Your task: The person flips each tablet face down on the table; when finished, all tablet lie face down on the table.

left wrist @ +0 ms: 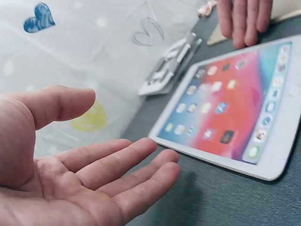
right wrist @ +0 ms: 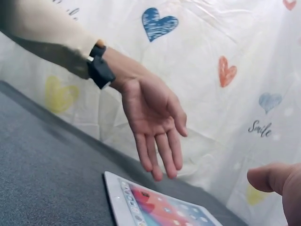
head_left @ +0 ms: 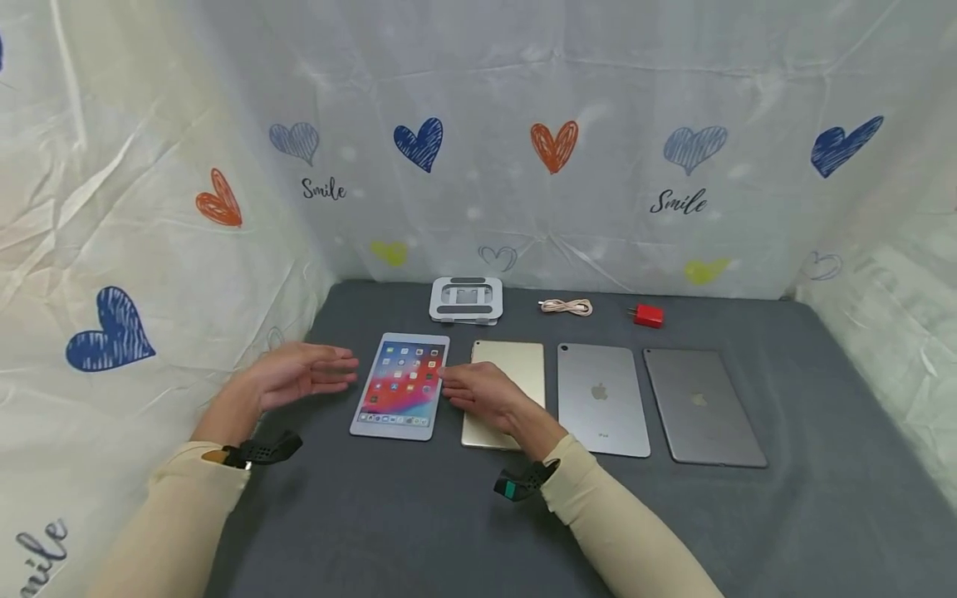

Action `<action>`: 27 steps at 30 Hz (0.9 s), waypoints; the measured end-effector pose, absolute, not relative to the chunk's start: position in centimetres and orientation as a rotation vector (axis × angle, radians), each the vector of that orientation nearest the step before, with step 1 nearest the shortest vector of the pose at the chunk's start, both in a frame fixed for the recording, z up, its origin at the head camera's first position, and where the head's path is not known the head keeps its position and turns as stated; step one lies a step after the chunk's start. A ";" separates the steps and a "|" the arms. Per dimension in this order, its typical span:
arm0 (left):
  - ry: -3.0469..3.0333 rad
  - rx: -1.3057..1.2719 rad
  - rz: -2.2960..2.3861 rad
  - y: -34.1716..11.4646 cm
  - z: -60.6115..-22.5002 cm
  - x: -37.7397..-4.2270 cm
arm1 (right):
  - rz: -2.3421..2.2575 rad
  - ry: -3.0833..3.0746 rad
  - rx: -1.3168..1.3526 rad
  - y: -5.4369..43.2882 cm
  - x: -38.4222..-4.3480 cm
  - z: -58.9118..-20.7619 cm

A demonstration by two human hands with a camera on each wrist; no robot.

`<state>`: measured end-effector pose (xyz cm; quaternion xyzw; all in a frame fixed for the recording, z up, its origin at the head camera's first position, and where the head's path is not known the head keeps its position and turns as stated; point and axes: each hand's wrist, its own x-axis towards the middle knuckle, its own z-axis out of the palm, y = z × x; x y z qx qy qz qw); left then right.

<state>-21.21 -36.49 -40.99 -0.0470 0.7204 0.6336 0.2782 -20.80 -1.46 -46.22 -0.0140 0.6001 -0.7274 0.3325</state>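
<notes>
A white tablet [head_left: 400, 386] lies face up on the grey cloth with its screen lit, showing rows of app icons. My left hand [head_left: 306, 375] hovers off its left edge, palm turned toward it, fingers straight and holding nothing. In the left wrist view a gap of cloth separates the left fingertips [left wrist: 171, 162] from the tablet. My right hand [head_left: 489, 397] is at the tablet's right edge, above a gold tablet [head_left: 516, 365] that it partly covers. Whether its fingertips touch the white tablet I cannot tell. Only the thumb of that hand shows in the right wrist view.
Right of the gold tablet lie a silver tablet [head_left: 601, 407] and a dark grey tablet [head_left: 703, 407], both back side up. Behind them are a folded white stand [head_left: 467, 312], a coiled cable [head_left: 566, 307] and a red charger plug [head_left: 647, 316]. A heart-printed curtain [head_left: 493, 91] borders the table.
</notes>
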 end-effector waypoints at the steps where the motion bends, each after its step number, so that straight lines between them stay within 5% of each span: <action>1: 1.924 -0.138 1.705 -36.4 -41.4 -21.3 | -1.906 1.567 -0.033 -1.6 -20.7 -46.2; 27: 1.954 -0.294 1.680 -34.1 -44.0 -21.7 | -2.045 1.335 0.106 -2.0 -20.5 -46.5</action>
